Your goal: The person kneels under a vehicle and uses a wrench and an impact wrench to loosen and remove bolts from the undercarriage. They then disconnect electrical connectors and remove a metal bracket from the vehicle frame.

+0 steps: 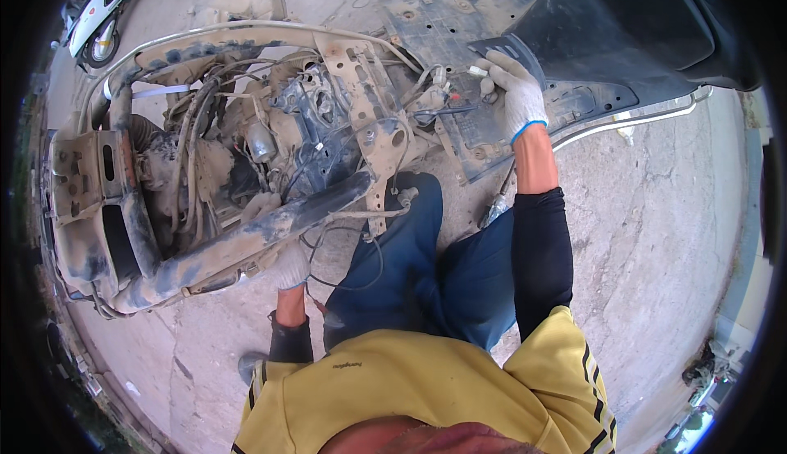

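Observation:
In front of me is a stripped, dusty motor scooter or tricycle frame with its engine (270,130) and wiring exposed. My left hand (288,267), in a pale work glove, is at the near frame tube (270,223); the tube covers the palm, and gloved fingers show on its far side, curled around it. At the right, my gloved right hand (521,97) is over the dirty dark floor panel (467,138). Its fingers are drawn together beside a small white connector (477,70) and thin cables (438,110); what lies between them is partly hidden.
A black plastic body piece (615,24) covers the frame's right end, with a bright metal rail (623,130) along its near side. Loose cable (361,286) hangs near my knees. A white scooter (94,15) stands far left on the concrete ground (639,233).

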Tool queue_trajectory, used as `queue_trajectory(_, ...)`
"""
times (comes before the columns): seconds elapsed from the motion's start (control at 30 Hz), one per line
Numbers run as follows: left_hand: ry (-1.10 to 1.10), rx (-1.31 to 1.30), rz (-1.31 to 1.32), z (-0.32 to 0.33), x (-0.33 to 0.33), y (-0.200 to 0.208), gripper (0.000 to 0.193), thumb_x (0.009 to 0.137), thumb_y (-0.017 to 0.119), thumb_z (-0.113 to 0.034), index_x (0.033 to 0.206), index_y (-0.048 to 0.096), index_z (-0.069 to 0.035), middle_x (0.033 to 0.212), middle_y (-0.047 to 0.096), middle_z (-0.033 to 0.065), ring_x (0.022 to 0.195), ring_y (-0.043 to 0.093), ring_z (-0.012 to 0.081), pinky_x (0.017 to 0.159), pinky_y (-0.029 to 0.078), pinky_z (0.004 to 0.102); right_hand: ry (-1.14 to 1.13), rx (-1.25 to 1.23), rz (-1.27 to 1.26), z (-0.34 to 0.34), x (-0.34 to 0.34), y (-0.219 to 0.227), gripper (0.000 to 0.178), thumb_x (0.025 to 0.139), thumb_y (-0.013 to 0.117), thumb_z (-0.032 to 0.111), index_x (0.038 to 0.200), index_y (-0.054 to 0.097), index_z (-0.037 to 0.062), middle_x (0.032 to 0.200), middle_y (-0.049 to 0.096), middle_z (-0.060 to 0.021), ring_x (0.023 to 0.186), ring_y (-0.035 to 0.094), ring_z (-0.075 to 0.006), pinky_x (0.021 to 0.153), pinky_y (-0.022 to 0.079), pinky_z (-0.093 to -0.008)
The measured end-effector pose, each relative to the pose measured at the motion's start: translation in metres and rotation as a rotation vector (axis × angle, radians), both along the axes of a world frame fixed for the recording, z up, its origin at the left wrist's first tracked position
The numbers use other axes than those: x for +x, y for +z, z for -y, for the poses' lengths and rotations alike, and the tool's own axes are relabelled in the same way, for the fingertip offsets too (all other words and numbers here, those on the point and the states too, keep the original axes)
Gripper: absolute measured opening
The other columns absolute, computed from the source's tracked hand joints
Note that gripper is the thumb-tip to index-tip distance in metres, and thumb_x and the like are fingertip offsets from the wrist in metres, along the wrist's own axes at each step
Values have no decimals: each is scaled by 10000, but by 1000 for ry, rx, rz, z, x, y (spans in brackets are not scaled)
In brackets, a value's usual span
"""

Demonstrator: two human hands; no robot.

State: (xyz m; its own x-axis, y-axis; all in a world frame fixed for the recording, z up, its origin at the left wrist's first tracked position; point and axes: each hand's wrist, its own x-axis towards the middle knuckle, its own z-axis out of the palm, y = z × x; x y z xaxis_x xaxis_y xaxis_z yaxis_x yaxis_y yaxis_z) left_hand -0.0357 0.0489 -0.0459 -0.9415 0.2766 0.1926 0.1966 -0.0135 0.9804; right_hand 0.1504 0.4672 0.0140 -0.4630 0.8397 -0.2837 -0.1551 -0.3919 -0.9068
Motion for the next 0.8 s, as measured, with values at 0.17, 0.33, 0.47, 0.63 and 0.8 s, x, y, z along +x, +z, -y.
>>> queue_trajectory(0.17,92,-246,-380,-3,-16,-14,426,1057,588,-307,1340,570,10,1155,694,146,1004,695,259,871,586,388,31,-74,29,13,7,-10,404,1032,563,5,1425,549,-85,1206,731,-151,697,585,-106,588,461,-245)
queue_trajectory(0.33,243,-249,-85,-29,24,5,430,1047,609,-242,1370,564,38,1189,686,147,1064,673,277,945,551,390,121,50,141,-2,9,-32,446,962,628,-4,1398,581,-85,1173,753,-138,724,634,-119,583,471,-241)
queue_trajectory(0.47,347,-604,-190,-10,100,26,326,968,699,-154,1242,637,11,1247,623,225,1167,597,338,1011,464,470,194,134,234,-4,5,-37,486,929,675,17,1387,575,-111,1169,758,-147,763,656,-135,632,511,-261)
queue_trajectory(0.63,-147,-546,-590,-18,176,36,364,863,689,82,1194,601,-40,1234,622,150,1103,611,325,1014,478,442,258,385,401,-11,4,-74,450,917,723,110,1336,647,-33,1120,777,-154,934,737,-257,829,571,-364)
queue_trajectory(0.8,-349,-528,-677,-146,154,104,420,820,734,88,1206,638,-46,1231,661,161,1113,645,368,981,515,440,311,682,645,2,7,-54,410,892,730,150,1288,695,50,1139,775,-179,1085,734,-346,959,557,-420)
